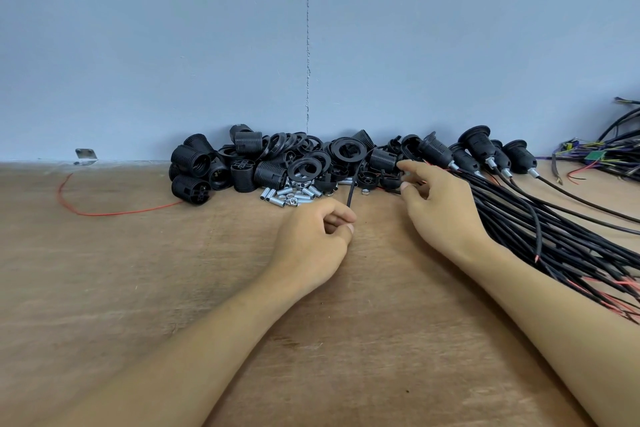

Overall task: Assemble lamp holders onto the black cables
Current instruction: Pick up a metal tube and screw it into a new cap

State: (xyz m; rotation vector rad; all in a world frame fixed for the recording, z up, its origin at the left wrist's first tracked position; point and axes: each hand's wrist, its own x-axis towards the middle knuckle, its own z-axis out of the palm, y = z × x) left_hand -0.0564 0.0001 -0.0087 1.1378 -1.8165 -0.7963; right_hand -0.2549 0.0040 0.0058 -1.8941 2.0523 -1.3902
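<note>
1 black cable (352, 184) is pinched near its end by the left hand (311, 236), fingers (341, 218) curled tight round it low over the table (138, 270), the free end standing up toward the pile of lamp holder parts (277, 163). The right hand (440, 208) is stretched into that pile, forefinger and thumb parted about a small black cap (389, 180) (whether it is actually gripped cannot be told). Part-picking is judged to be in hand; next, the cap must be lifted clear and threaded onto the cable end
</note>
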